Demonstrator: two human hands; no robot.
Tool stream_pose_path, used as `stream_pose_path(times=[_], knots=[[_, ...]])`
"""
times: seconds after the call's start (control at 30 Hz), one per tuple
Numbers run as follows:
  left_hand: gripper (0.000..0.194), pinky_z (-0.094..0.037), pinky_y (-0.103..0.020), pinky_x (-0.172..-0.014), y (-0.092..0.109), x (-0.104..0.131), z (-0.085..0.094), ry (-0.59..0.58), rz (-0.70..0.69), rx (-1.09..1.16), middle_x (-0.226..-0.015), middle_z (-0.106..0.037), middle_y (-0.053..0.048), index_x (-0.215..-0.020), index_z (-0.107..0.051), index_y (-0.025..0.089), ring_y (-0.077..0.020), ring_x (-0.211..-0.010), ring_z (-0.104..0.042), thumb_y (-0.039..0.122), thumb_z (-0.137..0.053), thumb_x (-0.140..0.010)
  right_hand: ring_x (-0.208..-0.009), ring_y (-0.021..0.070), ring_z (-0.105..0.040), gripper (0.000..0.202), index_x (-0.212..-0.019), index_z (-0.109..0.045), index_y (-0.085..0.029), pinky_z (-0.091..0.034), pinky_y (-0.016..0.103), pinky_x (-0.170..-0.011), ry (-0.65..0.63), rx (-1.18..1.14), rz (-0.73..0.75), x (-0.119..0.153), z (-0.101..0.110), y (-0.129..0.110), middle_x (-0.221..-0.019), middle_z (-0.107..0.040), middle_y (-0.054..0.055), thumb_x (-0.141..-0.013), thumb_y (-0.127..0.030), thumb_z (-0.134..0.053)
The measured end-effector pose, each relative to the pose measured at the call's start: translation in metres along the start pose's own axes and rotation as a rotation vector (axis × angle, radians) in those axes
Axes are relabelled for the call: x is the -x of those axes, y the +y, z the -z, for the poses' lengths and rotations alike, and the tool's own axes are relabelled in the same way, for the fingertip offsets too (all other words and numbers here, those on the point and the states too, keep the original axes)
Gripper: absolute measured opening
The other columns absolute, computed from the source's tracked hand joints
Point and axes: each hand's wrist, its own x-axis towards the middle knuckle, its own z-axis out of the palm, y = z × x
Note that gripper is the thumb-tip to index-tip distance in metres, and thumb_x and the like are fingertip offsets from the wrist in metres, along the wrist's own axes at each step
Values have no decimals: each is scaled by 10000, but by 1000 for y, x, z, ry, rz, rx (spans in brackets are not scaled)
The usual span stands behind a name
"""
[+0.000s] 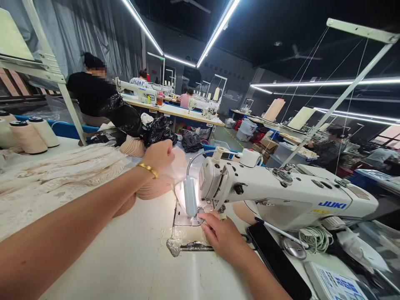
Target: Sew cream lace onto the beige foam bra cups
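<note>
A white sewing machine stands on the white table, its small lamp lighting the needle area. My right hand is at the presser foot, thumb and index finger close together at the needle plate; what is between them is too small to tell. My left hand, with a gold bangle at the wrist, is closed over beige cup-shaped pieces behind the plate; its fingertips are turned away. A stack of beige pieces lies under the left wrist.
Pale lace fabric covers the left side, with thread cones behind it. A black phone, a coiled cable and a box lie at right. Black plastic bags sit beyond the table; people work farther back.
</note>
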Motion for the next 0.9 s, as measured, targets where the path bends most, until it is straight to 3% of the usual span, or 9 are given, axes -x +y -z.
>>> stream_pose_path(times=[0.1,0.2,0.23,0.3,0.4,0.5,0.67,0.8,0.9], knots=[[77,-450,-292,-644,-14,35,36,81,91,-15,-709,-577,32,-841,-570,194,-173,-702,-572,195,-616,-903,-715,208,-581,278,-1235,-678,-230,-445,318,-666,6,5,5,-1,1,0,-1042,-723,69,-1037,-189,-487],[53,-419,-276,-581,-28,93,30,-15,67,61,-676,-567,55,-858,-532,222,-168,-623,-557,245,-564,-893,-733,209,-582,281,-1246,-681,-235,-438,311,-673,9,21,2,-1,1,1,-1042,-717,76,-1034,-187,-505],[67,-431,-297,-597,-31,113,21,-10,-23,59,-735,-604,35,-924,-549,226,-192,-660,-578,290,-557,-905,-739,210,-584,285,-1256,-681,-236,-439,311,-677,8,24,-2,-1,1,1,-1041,-715,79,-1034,-186,-509],[173,-494,-384,-831,-32,149,0,74,-341,35,-1069,-689,-66,-1089,-600,216,-273,-972,-632,294,-552,-942,-749,214,-589,288,-1256,-684,-236,-442,311,-681,4,22,-11,-2,1,1,-1026,-714,78,-1029,-178,-517],[289,-485,-332,-893,-21,177,-26,-237,-719,97,-1103,-702,-28,-995,-618,232,-216,-982,-624,29,-416,-957,-772,219,-601,274,-1223,-694,-238,-444,316,-694,0,11,-18,-2,1,0,-1031,-719,72,-1021,-163,-525],[291,-502,-288,-805,-4,172,-39,-537,-755,74,-1030,-701,-23,-894,-604,204,-204,-935,-627,-60,-486,-859,-803,225,-612,280,-1257,-683,-235,-452,323,-714,-5,-1,-22,-3,1,1,-1080,-723,85,-1033,-183,-524],[175,-518,-369,-829,12,137,-53,-396,-524,-55,-1010,-682,-93,-853,-612,177,-259,-949,-626,21,-554,-907,-772,219,-596,291,-1278,-677,-241,-448,314,-693,-37,3,-34,-2,3,1,-1020,-705,75,-1052,-206,-497],[216,-491,-336,-718,11,124,-58,-375,-507,-15,-901,-660,-69,-799,-590,176,-214,-801,-612,47,-507,-951,-808,231,-610,289,-1276,-682,-240,-462,325,-711,-51,0,-40,-2,7,0,-1040,-710,72,-1055,-205,-498],[152,-469,-305,-684,10,130,-60,-355,-573,34,-889,-661,-37,-803,-620,185,-202,-789,-613,56,-608,-882,-872,246,-631,287,-1277,-687,-240,-490,349,-768,-57,-2,-51,-3,9,-1,-1081,-717,80,-1057,-208,-506]])
